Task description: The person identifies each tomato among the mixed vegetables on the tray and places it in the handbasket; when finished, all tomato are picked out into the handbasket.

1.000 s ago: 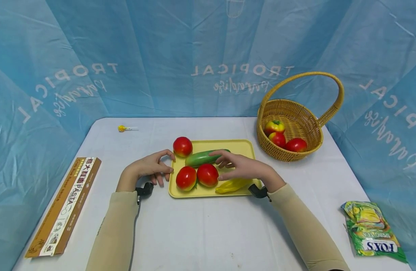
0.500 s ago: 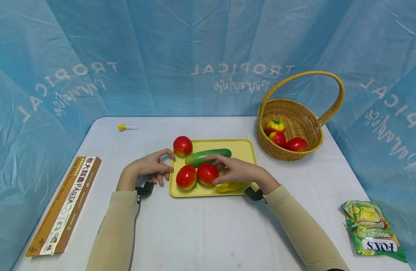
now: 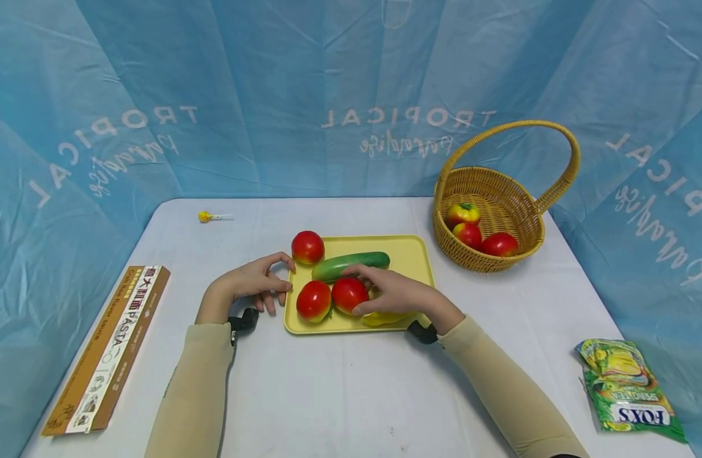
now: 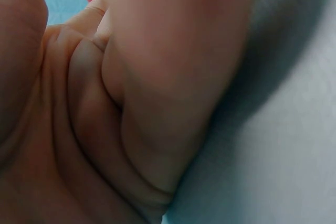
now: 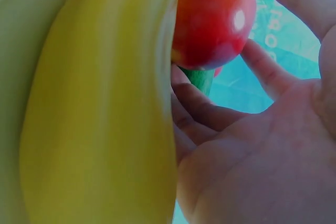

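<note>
My right hand (image 3: 393, 292) reaches over the yellow tray (image 3: 411, 254), thumb and index finger curved around a red tomato (image 3: 346, 294). In the right wrist view, its fingertips meet the side of that tomato (image 5: 215, 19), while a yellow banana (image 5: 100, 103) fills the left side. A second tomato (image 3: 313, 301) lies left of the gripped one, and a third (image 3: 308, 247) sits at the tray's far left corner. Behind them lies a green cucumber (image 3: 351, 264). My left hand (image 3: 254, 280) rests at the tray's left rim, fingers loosely bent; its palm (image 4: 84, 129) fills the left wrist view.
At the back right stands a wicker basket (image 3: 482, 261) holding several red and yellow fruits (image 3: 500, 244). A pasta box (image 3: 107, 350) lies along the left edge, a lollipop (image 3: 208, 217) at the back left, and a green candy bag (image 3: 631, 388) at the right.
My right hand has moved left and lower, from over the cucumber and banana to the tomato, and its thumb and index finger have closed in on it. The left hand stays still.
</note>
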A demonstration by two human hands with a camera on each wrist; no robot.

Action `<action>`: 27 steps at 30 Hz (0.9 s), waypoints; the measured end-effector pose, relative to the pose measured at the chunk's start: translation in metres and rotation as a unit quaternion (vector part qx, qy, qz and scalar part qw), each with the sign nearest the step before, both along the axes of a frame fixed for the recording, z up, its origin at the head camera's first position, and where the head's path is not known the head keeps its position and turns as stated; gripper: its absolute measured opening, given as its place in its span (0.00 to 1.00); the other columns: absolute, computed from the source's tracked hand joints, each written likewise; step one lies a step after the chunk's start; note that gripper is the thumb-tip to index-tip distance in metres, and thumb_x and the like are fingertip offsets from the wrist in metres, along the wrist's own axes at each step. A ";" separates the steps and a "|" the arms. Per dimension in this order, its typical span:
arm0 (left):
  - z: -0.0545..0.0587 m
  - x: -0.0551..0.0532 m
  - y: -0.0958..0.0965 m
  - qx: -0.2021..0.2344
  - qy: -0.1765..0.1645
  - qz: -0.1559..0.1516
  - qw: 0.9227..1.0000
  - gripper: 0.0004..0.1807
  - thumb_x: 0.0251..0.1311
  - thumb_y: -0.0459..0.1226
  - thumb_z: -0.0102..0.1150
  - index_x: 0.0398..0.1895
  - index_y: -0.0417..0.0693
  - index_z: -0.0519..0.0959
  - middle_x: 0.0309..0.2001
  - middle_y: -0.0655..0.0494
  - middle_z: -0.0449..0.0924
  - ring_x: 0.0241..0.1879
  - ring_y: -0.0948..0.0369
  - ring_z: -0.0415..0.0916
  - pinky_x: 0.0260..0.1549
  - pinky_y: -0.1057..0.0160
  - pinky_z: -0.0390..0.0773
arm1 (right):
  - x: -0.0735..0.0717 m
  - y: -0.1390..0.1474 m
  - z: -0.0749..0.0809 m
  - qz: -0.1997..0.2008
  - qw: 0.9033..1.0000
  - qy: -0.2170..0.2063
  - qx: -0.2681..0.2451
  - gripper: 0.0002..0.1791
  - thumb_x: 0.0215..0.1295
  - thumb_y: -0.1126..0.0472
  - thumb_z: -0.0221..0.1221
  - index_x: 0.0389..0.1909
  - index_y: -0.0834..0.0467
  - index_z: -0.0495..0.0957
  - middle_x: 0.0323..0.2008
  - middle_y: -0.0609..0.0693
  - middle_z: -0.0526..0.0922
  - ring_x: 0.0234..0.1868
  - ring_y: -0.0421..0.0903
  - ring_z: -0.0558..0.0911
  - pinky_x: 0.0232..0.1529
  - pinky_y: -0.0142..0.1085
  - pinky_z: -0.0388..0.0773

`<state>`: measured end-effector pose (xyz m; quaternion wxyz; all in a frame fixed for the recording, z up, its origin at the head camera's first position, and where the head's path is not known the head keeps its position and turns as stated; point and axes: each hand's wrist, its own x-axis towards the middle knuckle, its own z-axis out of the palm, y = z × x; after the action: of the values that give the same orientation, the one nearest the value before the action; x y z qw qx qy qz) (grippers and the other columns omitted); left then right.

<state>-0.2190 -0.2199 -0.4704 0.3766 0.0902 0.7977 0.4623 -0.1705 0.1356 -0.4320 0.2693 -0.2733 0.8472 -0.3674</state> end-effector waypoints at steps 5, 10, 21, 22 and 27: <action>0.000 0.001 0.000 -0.002 -0.001 0.002 1.000 0.29 0.71 0.46 0.66 0.67 0.53 0.63 0.32 0.48 0.88 0.22 0.52 0.88 0.23 0.65 0.84 | 0.002 -0.003 -0.003 -0.004 1.000 0.013 0.011 0.39 0.67 0.47 0.72 0.75 0.39 0.67 0.68 0.47 0.75 0.66 0.48 0.75 0.70 0.48 0.77; 0.001 0.001 0.001 0.000 -0.002 0.003 1.000 0.29 0.71 0.45 0.66 0.67 0.53 0.63 0.32 0.48 0.88 0.22 0.53 0.88 0.23 0.65 0.84 | 0.004 -0.007 -0.004 -0.009 1.000 0.022 0.018 0.39 0.66 0.48 0.72 0.75 0.41 0.67 0.70 0.48 0.75 0.69 0.48 0.75 0.72 0.50 0.76; 0.000 0.001 0.001 -0.001 -0.003 0.002 1.000 0.29 0.71 0.45 0.66 0.67 0.53 0.63 0.32 0.48 0.88 0.22 0.53 0.88 0.23 0.65 0.84 | 0.007 -0.013 -0.005 -0.029 0.998 0.036 0.035 0.39 0.65 0.49 0.73 0.74 0.41 0.68 0.69 0.48 0.76 0.69 0.48 0.75 0.71 0.50 0.77; 0.000 0.001 0.001 -0.001 -0.003 0.002 1.000 0.29 0.71 0.45 0.66 0.67 0.53 0.63 0.32 0.48 0.88 0.22 0.53 0.88 0.23 0.65 0.84 | 0.007 -0.014 -0.005 -0.031 0.998 0.037 0.037 0.39 0.65 0.49 0.73 0.74 0.41 0.68 0.69 0.47 0.76 0.69 0.47 0.75 0.71 0.49 0.77; 0.001 0.001 0.001 -0.002 -0.003 0.005 1.000 0.28 0.71 0.45 0.66 0.67 0.54 0.63 0.32 0.47 0.88 0.22 0.53 0.88 0.23 0.65 0.84 | 0.007 -0.015 -0.005 -0.036 0.998 0.043 0.031 0.38 0.65 0.50 0.73 0.73 0.42 0.68 0.68 0.47 0.77 0.68 0.47 0.76 0.71 0.49 0.77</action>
<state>-0.2177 -0.2187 -0.4693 0.3773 0.0839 0.7979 0.4625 -0.1631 0.1208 -0.4373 0.2272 -0.2501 0.8783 -0.3382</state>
